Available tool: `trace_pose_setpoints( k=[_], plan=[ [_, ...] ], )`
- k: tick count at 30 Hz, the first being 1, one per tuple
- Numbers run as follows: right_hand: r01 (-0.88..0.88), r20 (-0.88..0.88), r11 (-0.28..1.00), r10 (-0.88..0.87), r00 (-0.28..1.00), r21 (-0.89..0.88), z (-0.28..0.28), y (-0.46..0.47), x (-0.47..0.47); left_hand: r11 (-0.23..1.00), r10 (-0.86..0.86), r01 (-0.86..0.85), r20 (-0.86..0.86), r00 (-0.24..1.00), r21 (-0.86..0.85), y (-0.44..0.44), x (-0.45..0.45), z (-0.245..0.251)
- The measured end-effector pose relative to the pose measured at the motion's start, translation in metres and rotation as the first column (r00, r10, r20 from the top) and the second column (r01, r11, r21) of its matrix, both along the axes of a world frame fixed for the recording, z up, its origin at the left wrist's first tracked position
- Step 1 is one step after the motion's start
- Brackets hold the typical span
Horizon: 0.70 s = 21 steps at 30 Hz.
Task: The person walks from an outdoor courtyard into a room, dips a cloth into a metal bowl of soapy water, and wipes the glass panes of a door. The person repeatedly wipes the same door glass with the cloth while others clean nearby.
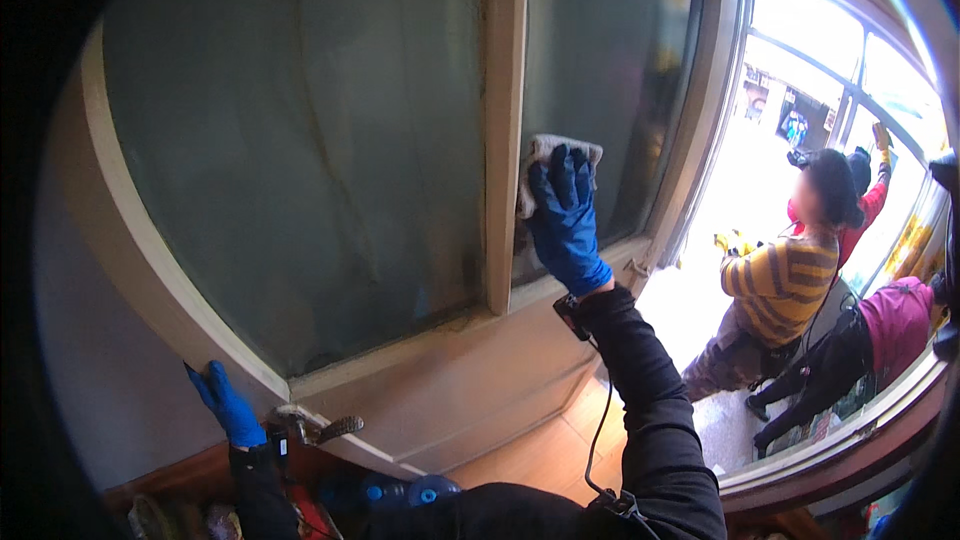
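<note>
My right hand (564, 221), in a blue rubber glove, presses a pale folded cloth (568, 142) against the narrow right pane (600, 75) of a wooden door. Beside it runs the upright glazing bar (505, 127). A wider pane (322, 165) fills the left of the door, with brownish streaks down it. Lower left, my left hand (229, 406), gloved in blue too, rests at the outer edge of the door frame with its fingers apart and no object visible in it. Near that wrist is a metal door handle (319, 426).
Several people work by the bright windows at right, one in a striped sweater (780, 289), another bent over in a purple top (896, 326). Large blue water bottles (427, 491) stand below me. A cable (600, 435) hangs along my right arm. Wood-look flooring (525, 465) shows under the door.
</note>
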State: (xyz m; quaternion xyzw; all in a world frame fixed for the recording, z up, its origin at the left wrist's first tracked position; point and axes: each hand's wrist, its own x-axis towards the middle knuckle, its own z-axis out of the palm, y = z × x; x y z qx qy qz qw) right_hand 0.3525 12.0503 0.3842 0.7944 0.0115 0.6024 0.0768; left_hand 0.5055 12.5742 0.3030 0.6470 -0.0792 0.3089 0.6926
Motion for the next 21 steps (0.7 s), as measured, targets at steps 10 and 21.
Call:
trace_pose_setpoints(
  k=[10, 21],
  plan=[
    [-0.003, 0.149, 0.941, 0.057, 0.987, -0.339, 0.232, -0.031, 0.004, 1.000, 0.018, -0.018, -0.021, 1.000, 0.010, -0.006, -0.009, 0.008],
    [0.155, 0.251, 0.913, -0.060, 0.966, -0.377, 0.345, -0.074, -0.002, 0.993, 0.093, -0.097, 0.071, 0.993, 0.061, 0.003, 0.004, -0.004]
  ],
)
